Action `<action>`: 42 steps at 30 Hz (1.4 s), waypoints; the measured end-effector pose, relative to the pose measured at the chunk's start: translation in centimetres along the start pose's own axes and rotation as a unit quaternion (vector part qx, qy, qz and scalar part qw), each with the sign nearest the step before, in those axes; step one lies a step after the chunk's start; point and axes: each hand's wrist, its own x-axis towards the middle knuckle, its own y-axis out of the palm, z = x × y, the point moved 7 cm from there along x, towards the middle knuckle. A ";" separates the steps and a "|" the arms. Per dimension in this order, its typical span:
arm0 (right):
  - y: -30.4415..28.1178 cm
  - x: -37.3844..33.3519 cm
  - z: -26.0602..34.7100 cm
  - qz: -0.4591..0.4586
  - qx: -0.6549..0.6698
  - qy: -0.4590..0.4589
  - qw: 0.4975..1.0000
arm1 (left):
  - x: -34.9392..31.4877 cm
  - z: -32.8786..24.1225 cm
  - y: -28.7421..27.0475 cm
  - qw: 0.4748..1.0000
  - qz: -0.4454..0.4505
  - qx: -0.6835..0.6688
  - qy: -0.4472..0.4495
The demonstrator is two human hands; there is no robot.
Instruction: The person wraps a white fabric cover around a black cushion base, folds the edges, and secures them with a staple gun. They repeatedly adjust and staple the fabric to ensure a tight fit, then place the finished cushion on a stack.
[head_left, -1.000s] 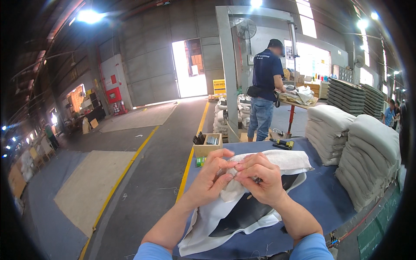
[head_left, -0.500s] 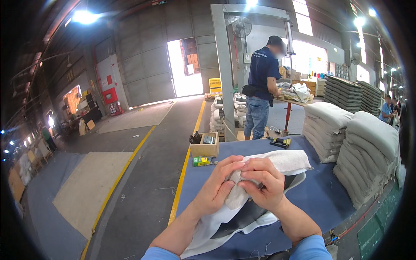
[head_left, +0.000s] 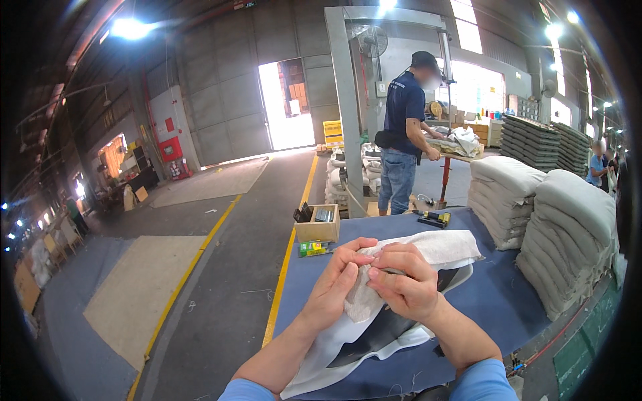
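Observation:
A light grey-white fabric cover (head_left: 445,248) lies over a dark, smooth panel (head_left: 364,347) in front of me, with loose white cloth along the panel's near side. My left hand (head_left: 336,281) is closed on a bunched fold of the fabric, its thumb and fingers pressed together. Right beside it, my right hand (head_left: 409,282) pinches the same fold with curled fingers. Both sets of fingertips nearly meet at the top of the fold, which they partly hide. A flap of fabric hangs down between the wrists.
On the blue-covered table (head_left: 498,294) are a wooden box (head_left: 317,232) holding metal strips, a green-yellow packet (head_left: 311,249) and a yellow-black air tool (head_left: 433,218). Stacked grey cushions (head_left: 568,234) line the right. Behind a grey post (head_left: 338,100), a co-worker (head_left: 403,127) stands at another table.
My left fingers have shifted and straightened a little along the fold; my right hand's grip has tightened slightly. The co-worker's arms have lowered, with the body leaning forward.

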 end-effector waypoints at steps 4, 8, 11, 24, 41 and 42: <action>0.1 -0.3 0.2 -0.013 -0.007 -0.040 0.999 | -0.2 0.4 -0.2 1.000 -0.014 0.020 0.012; 0.2 -0.7 0.2 -0.027 -0.010 -0.058 0.998 | -0.2 0.4 -0.2 0.999 -0.023 0.011 0.021; 0.1 -0.8 0.2 -0.024 -0.009 -0.063 0.998 | -0.1 0.2 -0.1 0.999 -0.030 0.006 0.025; -5.9 -4.1 -1.6 0.042 0.044 0.080 0.995 | -0.1 -0.3 0.4 0.992 -0.102 0.066 0.012; -17.4 -46.9 -1.8 0.328 -0.332 0.689 0.554 | -0.9 -1.0 1.3 0.988 -0.074 0.118 0.060; -17.0 -46.4 -1.8 0.323 -0.331 0.684 0.563 | -1.2 -1.1 1.3 0.988 -0.075 0.117 0.060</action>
